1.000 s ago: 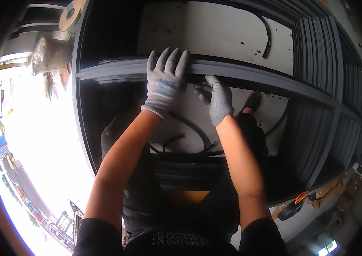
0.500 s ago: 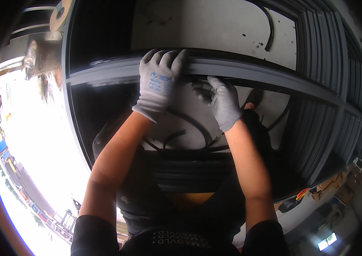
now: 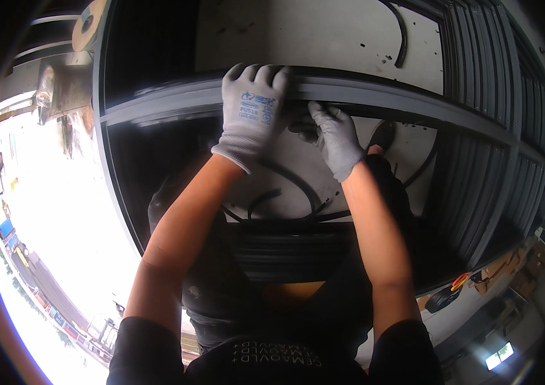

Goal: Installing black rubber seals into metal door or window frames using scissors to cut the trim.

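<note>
A grey metal frame bar (image 3: 375, 97) runs across in front of me, with a dark strip along its near edge. My left hand (image 3: 251, 109), in a light grey work glove, lies over this bar with its fingers bent round the far edge. Just to the right, my right hand (image 3: 333, 138), gloved too, is by the bar's near side. Its thumb points up toward the bar and its dark-coated fingers curl in to the left. Whatever those fingers pinch, if anything, is hidden in the shadow.
Stacked grey frames (image 3: 477, 192) stand to the right. Through the openings, black rubber strips (image 3: 293, 176) lie curled on the pale floor (image 3: 323, 38) among small dark scraps. My shoe (image 3: 383, 136) shows beyond my right wrist. A tape roll (image 3: 87, 24) is at the upper left.
My left hand has slid a little to the right along the bar. My right hand has shifted slightly up, and its fingers have drawn in closer to the thumb.
</note>
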The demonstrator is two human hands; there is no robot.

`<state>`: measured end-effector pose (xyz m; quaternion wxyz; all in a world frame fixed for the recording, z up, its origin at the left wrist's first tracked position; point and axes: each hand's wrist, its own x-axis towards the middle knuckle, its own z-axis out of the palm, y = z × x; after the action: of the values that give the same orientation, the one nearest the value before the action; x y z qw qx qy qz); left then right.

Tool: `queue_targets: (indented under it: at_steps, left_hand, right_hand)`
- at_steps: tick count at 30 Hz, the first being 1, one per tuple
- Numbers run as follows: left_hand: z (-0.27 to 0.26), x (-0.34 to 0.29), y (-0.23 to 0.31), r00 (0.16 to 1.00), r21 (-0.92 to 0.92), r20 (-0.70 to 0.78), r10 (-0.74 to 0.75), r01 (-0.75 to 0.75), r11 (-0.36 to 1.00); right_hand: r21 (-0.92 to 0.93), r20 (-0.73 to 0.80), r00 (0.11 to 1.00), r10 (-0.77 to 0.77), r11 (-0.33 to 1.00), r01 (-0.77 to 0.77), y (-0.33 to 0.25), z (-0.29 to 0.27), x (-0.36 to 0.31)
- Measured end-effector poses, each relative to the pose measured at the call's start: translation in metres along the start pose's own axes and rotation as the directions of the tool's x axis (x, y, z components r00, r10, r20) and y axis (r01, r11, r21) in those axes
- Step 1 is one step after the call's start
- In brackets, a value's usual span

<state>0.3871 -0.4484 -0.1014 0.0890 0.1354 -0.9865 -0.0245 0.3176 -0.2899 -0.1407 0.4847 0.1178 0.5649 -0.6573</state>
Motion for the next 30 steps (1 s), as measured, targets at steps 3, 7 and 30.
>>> queue_targets:
  at_steps: [3,7,30]
  left_hand:
    - [0.005,0.003,0.010,0.997,-0.071,0.030,-0.070,0.072,0.995]
    - [0.011,0.001,0.009,0.998,-0.038,-0.042,-0.048,0.046,0.998]
    - [0.012,0.013,0.030,0.996,-0.022,-0.070,0.064,-0.065,0.998]
  right_hand:
    - [0.001,-0.033,0.999,-0.004,1.000,0.004,-0.001,0.003,-0.002]
    - [-0.288,0.002,1.000,-0.022,0.957,0.022,-0.019,-0.002,-0.014]
    - [-0.822,0.569,0.392,-0.723,-0.516,0.241,-0.061,-0.050,-0.002]
